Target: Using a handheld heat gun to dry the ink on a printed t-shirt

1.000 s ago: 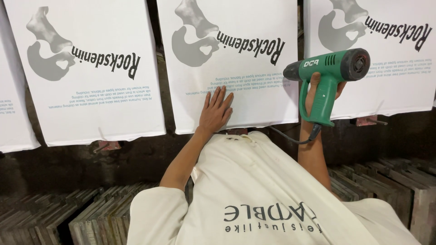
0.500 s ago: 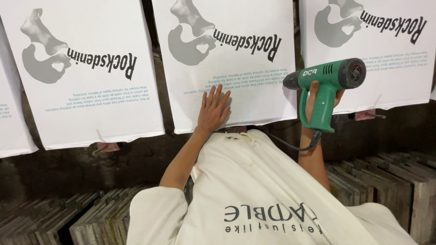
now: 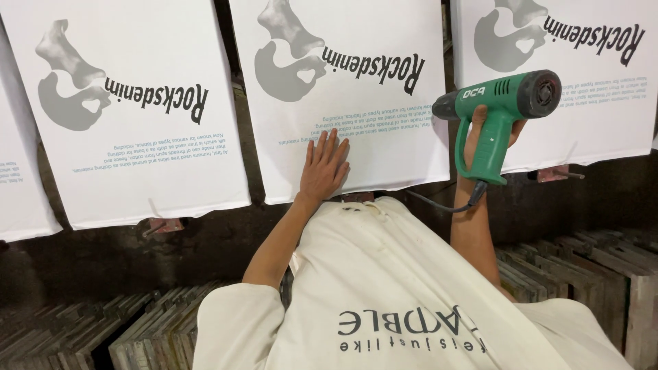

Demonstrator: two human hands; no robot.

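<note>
1. Your left hand (image 3: pixel 325 166) lies flat, fingers spread, on the lower edge of the middle shirt (image 3: pixel 343 103); it grips nothing, only presses the cloth to the board beneath.
2. Your right hand (image 3: pixel 490 130) is clamped round the grip of the green heat gun (image 3: pixel 500 109); its nozzle points left, toward that shirt's right side, held just off the cloth.
3. The shirt is likely light, soft and limp; it will wrinkle or slide if dragged; hold it by flat pressure near the hem, away from the print.
4. The gun looks rigid, with its weight up in the barrel; take it only by the handle; its cord (image 3: pixel 439 203) trails below your wrist.
5. Like shirts hang left (image 3: pixel 137 109) and right (image 3: pixel 582 68).
</note>
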